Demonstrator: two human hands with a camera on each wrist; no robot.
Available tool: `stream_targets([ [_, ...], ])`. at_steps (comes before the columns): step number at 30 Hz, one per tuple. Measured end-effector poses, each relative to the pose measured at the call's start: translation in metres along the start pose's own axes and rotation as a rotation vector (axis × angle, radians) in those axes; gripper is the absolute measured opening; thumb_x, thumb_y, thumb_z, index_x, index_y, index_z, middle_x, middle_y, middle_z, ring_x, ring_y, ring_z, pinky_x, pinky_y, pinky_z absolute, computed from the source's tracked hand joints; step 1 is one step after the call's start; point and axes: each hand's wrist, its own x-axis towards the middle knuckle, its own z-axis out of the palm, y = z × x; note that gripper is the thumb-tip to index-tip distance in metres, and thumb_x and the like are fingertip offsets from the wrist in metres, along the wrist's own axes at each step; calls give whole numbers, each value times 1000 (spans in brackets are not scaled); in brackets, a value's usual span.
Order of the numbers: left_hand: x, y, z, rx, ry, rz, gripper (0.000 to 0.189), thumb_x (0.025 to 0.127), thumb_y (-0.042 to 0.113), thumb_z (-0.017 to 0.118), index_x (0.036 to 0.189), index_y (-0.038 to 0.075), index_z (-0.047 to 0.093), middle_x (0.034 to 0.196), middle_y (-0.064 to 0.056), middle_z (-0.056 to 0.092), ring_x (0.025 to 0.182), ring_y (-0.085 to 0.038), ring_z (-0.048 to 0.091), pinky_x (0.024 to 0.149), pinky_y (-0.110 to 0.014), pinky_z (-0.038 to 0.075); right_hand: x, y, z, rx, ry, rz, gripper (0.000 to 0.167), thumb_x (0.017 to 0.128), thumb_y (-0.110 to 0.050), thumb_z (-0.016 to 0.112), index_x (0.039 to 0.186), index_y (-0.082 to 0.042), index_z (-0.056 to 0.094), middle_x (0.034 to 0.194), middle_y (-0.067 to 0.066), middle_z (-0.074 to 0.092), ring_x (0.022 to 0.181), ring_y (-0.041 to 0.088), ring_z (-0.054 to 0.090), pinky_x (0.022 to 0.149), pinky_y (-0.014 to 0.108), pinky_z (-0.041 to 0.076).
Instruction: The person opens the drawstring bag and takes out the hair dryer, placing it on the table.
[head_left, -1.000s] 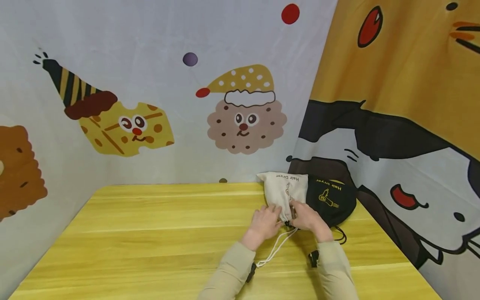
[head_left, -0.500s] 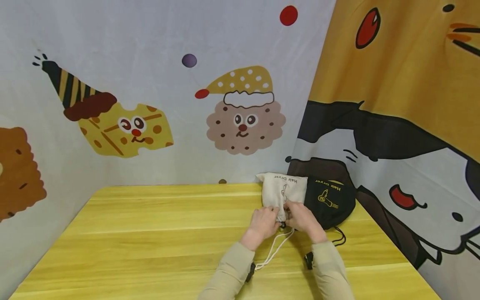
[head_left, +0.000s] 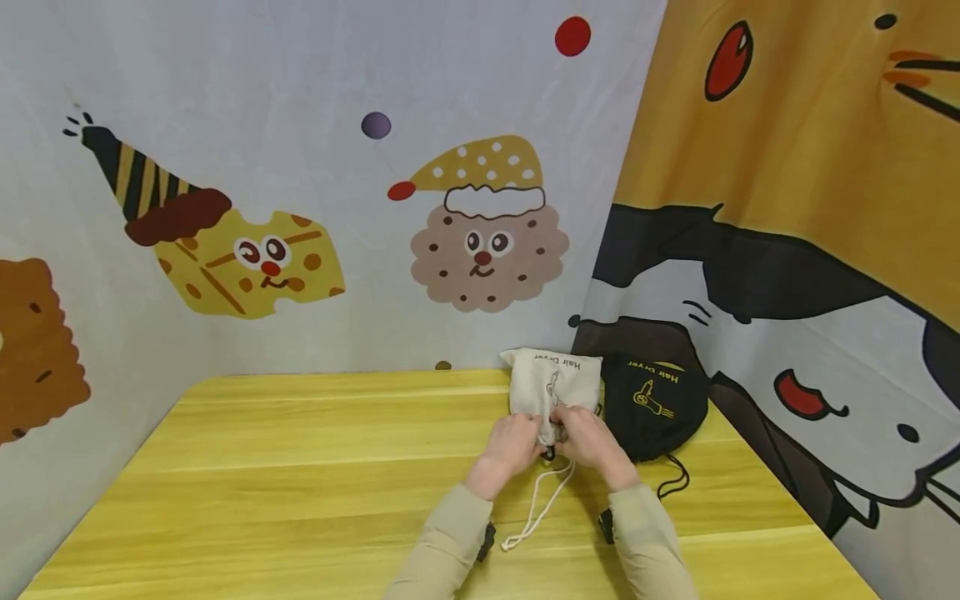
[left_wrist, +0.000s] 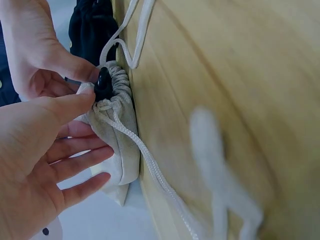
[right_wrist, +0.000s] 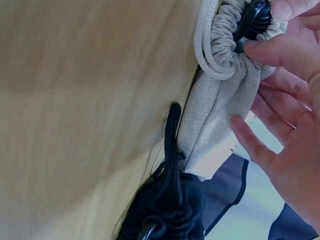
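A cream drawstring bag [head_left: 534, 387] printed "Hair Dryer" lies near the back of the table, its gathered mouth towards me. My left hand [head_left: 510, 446] pinches the left side of that mouth, thumb in front and fingers behind the cloth. On the other side my right hand [head_left: 591, 440] grips the edge the same way, thumb at the opening. Between the thumbs, a black ribbed thing [right_wrist: 255, 20] shows in the mouth; the rest of it is hidden inside. White cord [left_wrist: 150, 160] trails from the bag onto the wood.
A black drawstring bag [head_left: 656, 425], also printed "Hair Dryer", lies right beside the cream one. Its black cord [head_left: 673, 479] curls on the wooden table [head_left: 300, 483]. A printed cloth [head_left: 300, 150] hangs behind and to the right.
Both hands have shifted left along with the cream bag, which has drawn slightly away from the black bag. The white cord's end has come clear of the left wrist.
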Motion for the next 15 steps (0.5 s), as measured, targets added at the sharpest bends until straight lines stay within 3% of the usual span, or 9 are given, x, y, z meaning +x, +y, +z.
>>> stream_targets([
  [6, -6, -12, -3, -1, -6, 16, 26, 80, 31, 74, 94, 11, 67, 82, -1, 67, 75, -15, 63, 69, -25, 52, 5, -12, 4, -7, 9, -84, 25, 66, 1, 74, 73, -12, 53, 63, -5, 43, 59, 10, 37, 53, 21, 29],
  [15, -19, -33, -10, 29, 8, 25, 25, 74, 32, 76, 73, 11, 63, 66, 1, 61, 59, -12, 53, 56, -23, 46, 16, -35, 13, -43, 15, -151, 24, 64, 0, 73, 74, -13, 54, 63, -5, 45, 58, 8, 39, 52, 20, 31],
])
